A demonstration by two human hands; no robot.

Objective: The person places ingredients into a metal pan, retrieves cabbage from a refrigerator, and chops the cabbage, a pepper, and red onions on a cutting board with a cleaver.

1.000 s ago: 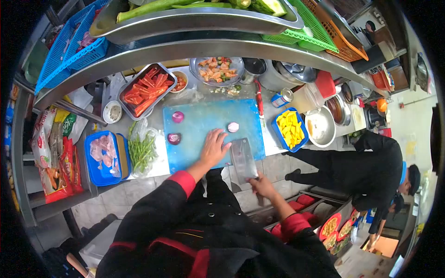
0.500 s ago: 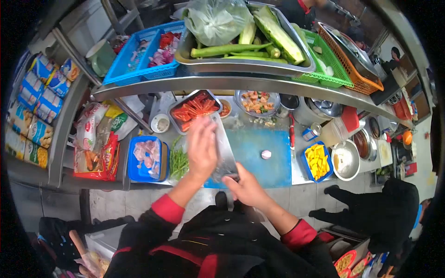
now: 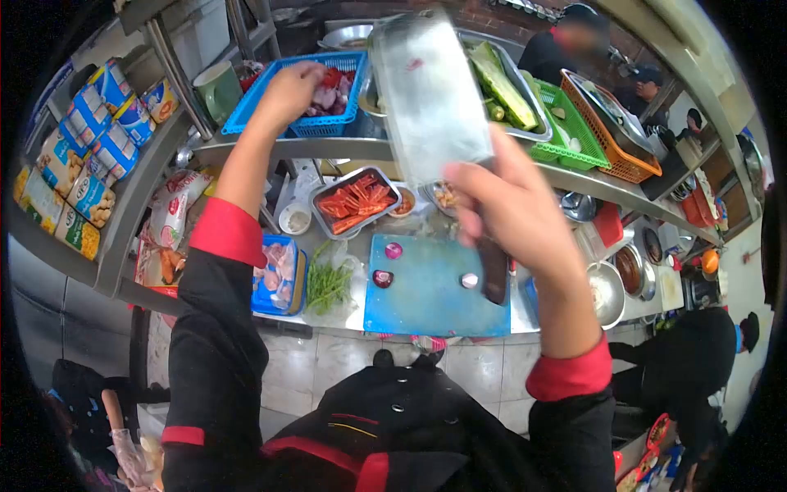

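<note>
My left hand reaches over the blue divided basket on the raised shelf. Its fingers are bent together at the red onions there; whatever they grip is hidden. My right hand is wrapped round the dark handle of a wide cleaver, held up with its blade in front of the shelf and blurred by motion. Below, on the blue cutting board, lie two purple onion pieces, one cut and one nearer the back. A small pale, purplish piece sits at the right.
Left of the board are green stalks and a blue tub of raw meat. A tray of red pepper strips stands behind. The metal shelf edge crosses above the counter. Co-workers stand nearby.
My left hand has gone from beside the cleaver up to the basket. My right hand has raised the cleaver off the board area. Two onion pieces now show on the board's left.
</note>
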